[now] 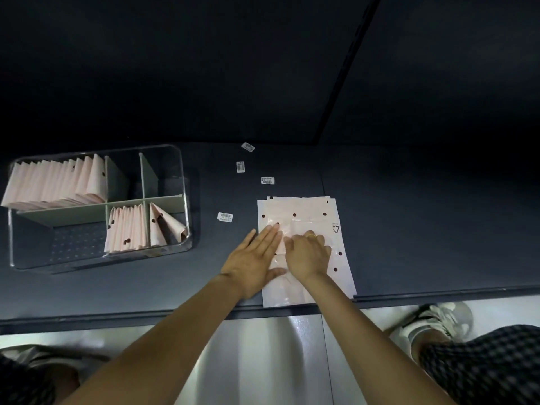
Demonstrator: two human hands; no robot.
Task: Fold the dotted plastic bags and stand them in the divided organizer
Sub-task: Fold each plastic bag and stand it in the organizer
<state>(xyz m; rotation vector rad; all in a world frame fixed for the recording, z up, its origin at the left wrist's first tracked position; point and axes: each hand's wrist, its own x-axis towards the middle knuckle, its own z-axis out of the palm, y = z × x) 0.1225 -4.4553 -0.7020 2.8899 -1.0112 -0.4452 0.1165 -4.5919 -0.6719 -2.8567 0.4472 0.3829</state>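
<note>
At the near edge of the dark table (409, 229), a stack of pink dotted plastic bags (301, 209) lies flat, its long axis running from the person toward the far side, its near end slightly overhanging the edge. How many bags are in the stack is hard to tell; only offset far edges show. The left hand (251, 258) presses flat on the stack's left side, fingers straight and together, pointing away. The right hand (306, 252), a ring on one finger, rests on the middle with its fingers bent down onto the plastic; whether they pinch a fold is hidden beneath the hand. Both hands cover much of the top bag.

Four small barcode labels (225, 217) lie scattered beyond and left of the stack, their print too small to read. Well to the left stands the clear divided organizer (181, 171). Its far left compartment holds a full row of folded bags (58, 182) standing upright; two near compartments hold more, the rightmost ones leaning. The background is dark.
</note>
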